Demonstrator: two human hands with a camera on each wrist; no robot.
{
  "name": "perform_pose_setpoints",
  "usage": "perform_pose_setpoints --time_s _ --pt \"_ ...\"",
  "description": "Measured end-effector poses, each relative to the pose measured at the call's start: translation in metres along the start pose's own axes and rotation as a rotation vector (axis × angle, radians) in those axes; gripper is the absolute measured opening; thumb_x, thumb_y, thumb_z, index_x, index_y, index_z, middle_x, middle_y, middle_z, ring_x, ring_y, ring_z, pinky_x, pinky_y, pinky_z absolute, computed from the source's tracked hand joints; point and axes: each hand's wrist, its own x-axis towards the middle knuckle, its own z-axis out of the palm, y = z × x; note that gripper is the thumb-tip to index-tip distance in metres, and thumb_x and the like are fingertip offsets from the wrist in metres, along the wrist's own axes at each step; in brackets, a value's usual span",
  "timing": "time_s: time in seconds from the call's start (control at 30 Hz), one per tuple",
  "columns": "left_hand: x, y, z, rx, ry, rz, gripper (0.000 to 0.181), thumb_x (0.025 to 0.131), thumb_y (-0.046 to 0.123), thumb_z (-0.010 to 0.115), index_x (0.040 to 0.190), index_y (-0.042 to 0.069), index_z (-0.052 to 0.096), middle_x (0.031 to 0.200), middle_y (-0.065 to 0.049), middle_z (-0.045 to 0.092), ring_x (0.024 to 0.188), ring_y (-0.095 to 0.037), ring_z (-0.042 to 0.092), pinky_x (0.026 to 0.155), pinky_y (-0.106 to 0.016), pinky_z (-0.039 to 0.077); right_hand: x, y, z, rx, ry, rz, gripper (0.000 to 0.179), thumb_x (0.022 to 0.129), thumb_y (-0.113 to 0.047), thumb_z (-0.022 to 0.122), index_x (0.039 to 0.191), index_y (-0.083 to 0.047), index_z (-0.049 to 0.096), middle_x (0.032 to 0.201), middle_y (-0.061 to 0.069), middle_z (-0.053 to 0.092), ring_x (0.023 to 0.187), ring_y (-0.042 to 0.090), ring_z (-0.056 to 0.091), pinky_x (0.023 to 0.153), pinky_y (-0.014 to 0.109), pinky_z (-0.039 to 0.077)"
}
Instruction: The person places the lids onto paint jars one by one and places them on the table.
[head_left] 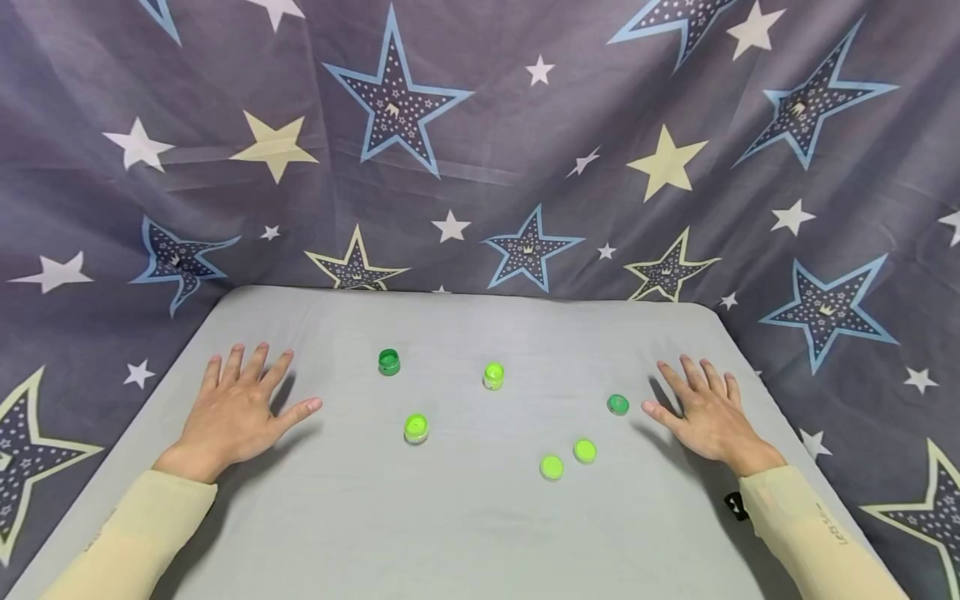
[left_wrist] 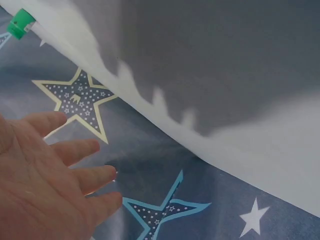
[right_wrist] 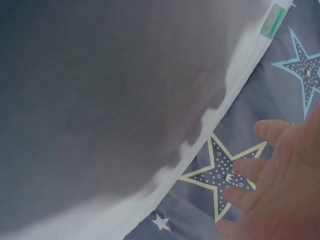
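My left hand (head_left: 236, 412) is held palm down with fingers spread over the left side of the table, holding nothing. Nearest to it are a small dark green jar (head_left: 388, 362) and a lime green jar (head_left: 416, 429), both without lids. Another open lime green jar (head_left: 493, 377) stands near the middle. Over the right side, my right hand (head_left: 708, 417) also has its fingers spread and grasps nothing. A dark green lid (head_left: 618, 405) lies just left of its thumb. Two lime green lids, one nearer (head_left: 551, 467) and one farther (head_left: 585, 451), lie left of that hand.
A pale grey cloth covers the table (head_left: 465, 533). Behind it and along both sides hangs a dark curtain (head_left: 487, 167) printed with stars. Both hands cast shadows on the tabletop. A small black item (head_left: 737, 505) shows at the right sleeve.
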Motion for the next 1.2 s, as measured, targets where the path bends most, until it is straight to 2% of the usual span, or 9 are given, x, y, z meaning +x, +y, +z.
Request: perform_pose_setpoints --time_s 0.43,0.87,1.2 --pt "0.003 0.006 0.006 -0.016 0.020 0.010 0.096 0.094 0.074 0.050 0.156 0.001 0.038 0.157 -0.038 0.028 0.145 -0.063 0.013 0.115 -0.072 0.001 -0.002 -0.005 0.000 0.010 0.003 -0.004 0.085 0.099 -0.068 0.047 0.161 -0.012 0.031 0.164 0.030 0.020 0.149 0.057 0.010 0.112 0.075 0.000" --pt "0.007 0.015 0.012 -0.026 0.046 0.035 0.095 0.094 0.073 0.051 0.154 -0.001 0.040 0.155 -0.038 0.032 0.144 -0.063 0.018 0.114 -0.073 0.006 -0.007 -0.013 0.002 0.034 0.052 -0.026 0.082 0.099 -0.065 0.051 0.159 -0.010 0.037 0.162 0.031 0.025 0.148 0.057 0.016 0.113 0.074 0.004" --pt "0.015 0.028 0.015 -0.034 0.020 0.036 0.096 0.095 0.073 0.048 0.156 0.000 0.037 0.157 -0.035 0.032 0.146 -0.060 0.019 0.115 -0.071 0.008 -0.008 -0.019 0.003 0.051 0.068 -0.047 0.082 0.098 -0.064 0.053 0.158 -0.010 0.038 0.162 0.030 0.027 0.148 0.056 0.017 0.113 0.074 0.005"
